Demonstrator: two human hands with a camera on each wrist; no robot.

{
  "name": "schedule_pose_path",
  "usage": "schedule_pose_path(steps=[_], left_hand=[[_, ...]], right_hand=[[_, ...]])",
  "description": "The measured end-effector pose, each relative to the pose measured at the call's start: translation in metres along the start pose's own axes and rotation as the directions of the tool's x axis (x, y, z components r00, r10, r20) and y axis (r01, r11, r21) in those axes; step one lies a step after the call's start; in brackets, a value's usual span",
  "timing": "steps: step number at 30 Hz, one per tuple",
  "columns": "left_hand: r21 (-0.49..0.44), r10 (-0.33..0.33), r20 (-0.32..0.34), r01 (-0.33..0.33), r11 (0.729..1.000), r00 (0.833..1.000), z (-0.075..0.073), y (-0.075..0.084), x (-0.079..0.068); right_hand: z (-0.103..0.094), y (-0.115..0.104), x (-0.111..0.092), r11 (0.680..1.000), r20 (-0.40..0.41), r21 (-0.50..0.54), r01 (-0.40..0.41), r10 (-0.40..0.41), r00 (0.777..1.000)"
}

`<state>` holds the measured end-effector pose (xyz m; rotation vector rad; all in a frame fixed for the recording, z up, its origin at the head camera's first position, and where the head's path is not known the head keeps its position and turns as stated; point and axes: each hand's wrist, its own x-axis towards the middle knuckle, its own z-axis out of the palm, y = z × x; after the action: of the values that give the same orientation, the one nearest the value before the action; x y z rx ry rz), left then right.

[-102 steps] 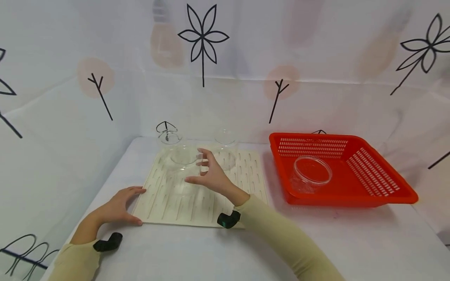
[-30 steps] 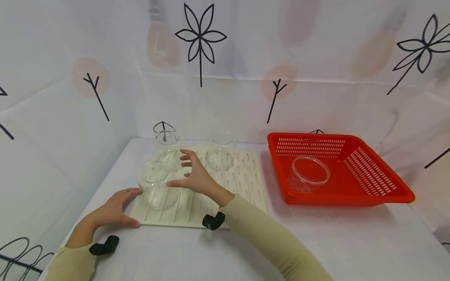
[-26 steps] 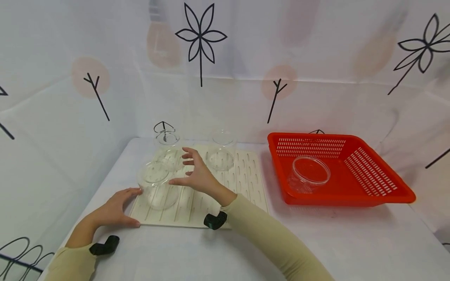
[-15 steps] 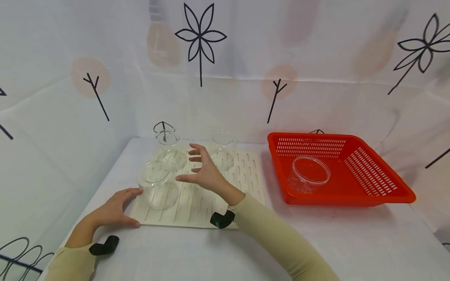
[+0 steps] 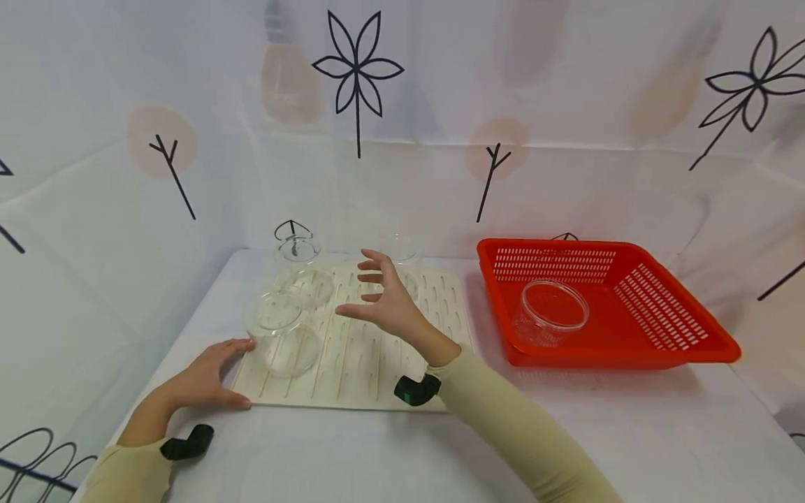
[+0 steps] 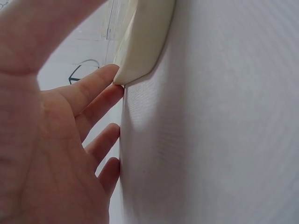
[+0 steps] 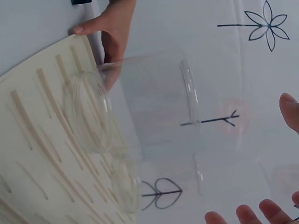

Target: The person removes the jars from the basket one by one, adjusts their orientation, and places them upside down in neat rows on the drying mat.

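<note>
My left hand rests at the left front corner of a cream ridged drying mat, thumb and fingers spread, fingertips at its edge. In the left wrist view its forefinger touches the mat corner. My right hand is held over the mat, fingers spread and slightly bent, with nothing in it. A clear round container stands upright at the mat's left front. Behind it is a second clear container. The third clear container, at the back, is partly hidden by my right hand.
A red plastic basket stands on the white-covered table to the right of the mat. Another clear round container sits inside its left part. A white cloth backdrop with line-drawn plants rises behind and at the left.
My right hand had a clear container over the mat; it now stands at the left front. That hand has let go and drawn back to the right. The left hand stays at the mat.
</note>
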<state>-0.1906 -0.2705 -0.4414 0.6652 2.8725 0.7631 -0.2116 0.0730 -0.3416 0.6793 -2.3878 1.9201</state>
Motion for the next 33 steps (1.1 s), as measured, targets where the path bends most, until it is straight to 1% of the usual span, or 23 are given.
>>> schedule_pose_path(steps=[4, 11, 14, 21, 28, 33], left_hand=[[-0.011, 0.003, 0.000, -0.003, 1.000, 1.000, 0.001, 0.001, 0.001], [-0.001, 0.008, -0.001, -0.008, 1.000, 1.000, 0.000, 0.001, 0.002], [-0.002, 0.004, 0.002, -0.004, 1.000, 1.000, 0.000, 0.001, 0.002], [0.000, -0.009, 0.006, 0.009, 1.000, 1.000, 0.001, 0.001, 0.001], [0.006, 0.009, -0.004, -0.009, 1.000, 1.000, 0.000, 0.000, 0.000], [0.005, 0.010, -0.003, -0.010, 1.000, 1.000, -0.001, 0.000, 0.000]], right_hand=[[-0.009, 0.002, -0.003, 1.000, -0.022, 0.010, 0.014, -0.013, 1.000], [-0.024, 0.001, -0.009, 0.999, -0.075, 0.004, 0.045, -0.045, 0.996], [-0.029, 0.001, -0.012, 0.999, -0.089, 0.009, 0.045, -0.044, 0.995], [-0.038, 0.002, -0.016, 0.999, -0.117, -0.029, 0.029, -0.033, 0.993], [-0.048, 0.004, -0.019, 0.998, -0.150, -0.055, 0.040, -0.047, 0.988], [-0.058, 0.006, -0.020, 0.997, -0.174, -0.070, 0.044, -0.056, 0.983]])
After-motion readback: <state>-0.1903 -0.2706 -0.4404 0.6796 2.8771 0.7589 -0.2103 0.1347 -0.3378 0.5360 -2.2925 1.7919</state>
